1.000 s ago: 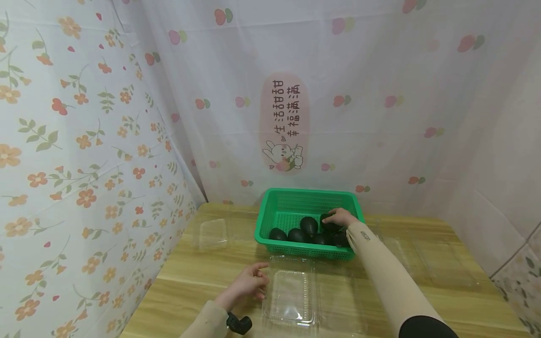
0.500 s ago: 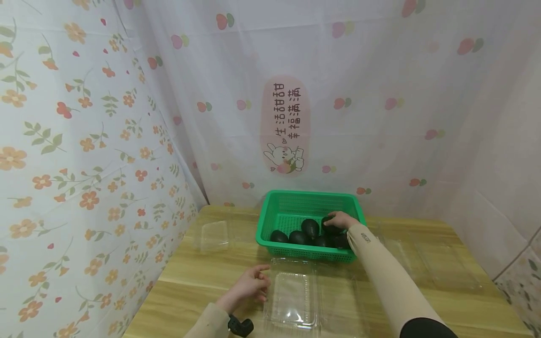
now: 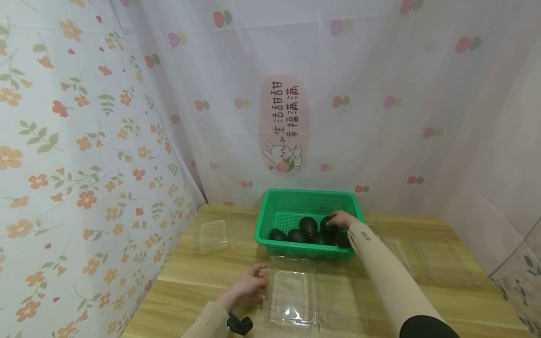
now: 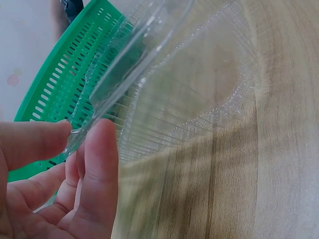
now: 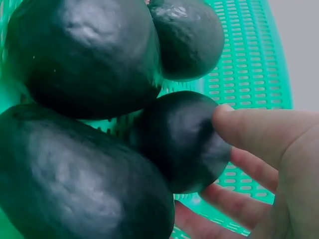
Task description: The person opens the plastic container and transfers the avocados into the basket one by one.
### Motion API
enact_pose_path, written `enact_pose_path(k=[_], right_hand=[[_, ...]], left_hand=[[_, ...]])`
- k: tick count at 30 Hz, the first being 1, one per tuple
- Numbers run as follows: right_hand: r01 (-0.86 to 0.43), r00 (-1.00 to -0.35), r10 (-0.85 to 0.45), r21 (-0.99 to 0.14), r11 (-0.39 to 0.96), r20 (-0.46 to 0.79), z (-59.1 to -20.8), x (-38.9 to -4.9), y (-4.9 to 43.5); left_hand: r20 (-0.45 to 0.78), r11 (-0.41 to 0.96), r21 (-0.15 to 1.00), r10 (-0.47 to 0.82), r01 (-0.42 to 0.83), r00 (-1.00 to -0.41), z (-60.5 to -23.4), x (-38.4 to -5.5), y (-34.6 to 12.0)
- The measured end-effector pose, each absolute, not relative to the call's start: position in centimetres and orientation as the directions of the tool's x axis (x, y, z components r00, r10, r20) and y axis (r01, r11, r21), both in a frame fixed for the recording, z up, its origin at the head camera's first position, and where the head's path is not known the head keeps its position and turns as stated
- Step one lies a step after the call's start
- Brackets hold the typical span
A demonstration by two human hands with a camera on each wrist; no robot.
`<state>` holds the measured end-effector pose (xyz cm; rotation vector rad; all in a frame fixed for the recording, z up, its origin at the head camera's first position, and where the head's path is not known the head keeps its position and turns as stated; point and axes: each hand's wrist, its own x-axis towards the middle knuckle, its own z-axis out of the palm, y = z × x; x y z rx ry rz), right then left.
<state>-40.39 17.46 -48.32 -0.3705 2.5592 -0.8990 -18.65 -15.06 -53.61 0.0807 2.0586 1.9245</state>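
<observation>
In the head view, a green slotted plastic basket (image 3: 310, 191) holds several dark avocados, including one at the left (image 3: 277, 234). My right hand (image 3: 343, 218) reaches into its right side. Thumb and fingers curl round an avocado (image 5: 179, 144), which still sits among the others in the right wrist view. In front of the basket lies an open clear plastic clamshell box (image 3: 291, 295) with nothing in its tray. My left hand (image 3: 249, 284) is at its left edge; in the left wrist view, thumb and fingers pinch the thin rim (image 4: 75, 134).
Another clear plastic box (image 3: 213, 234) stands at the back left of the wooden table (image 3: 190, 277). More clear plastic boxes, one of them a faint box (image 3: 445, 263), lie to the right. A patterned curtain (image 3: 359, 141) hangs close behind the basket.
The head view shifts slightly up and down. Both hands stay in nearly the same places, the right on the avocado and the left at the clamshell box's edge.
</observation>
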Motion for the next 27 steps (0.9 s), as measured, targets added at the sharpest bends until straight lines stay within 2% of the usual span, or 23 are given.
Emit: enact_pose_path(k=[11, 19, 27], right_hand=[[-0.115, -0.885, -0.377, -0.657, 0.745, -0.272, -47.3, -39.2, 17.6], [-0.087, -0.910, -0.351, -0.729, 0.679, -0.219, -46.8, -38.3, 17.5], [-0.089, -0.916, -0.350, -0.751, 0.654, -0.196, -46.1, -37.7, 17.8]], left_hand=[[-0.195, 0.095, 0.980, 0.247, -0.177, -0.949, -53.7, -18.5, -14.8], [-0.186, 0.091, 0.981, 0.241, -0.169, -0.952, -53.9, -18.5, -14.6], [-0.177, 0.066, 0.984, 0.231, -0.166, -0.957, -53.8, -18.8, -14.5]])
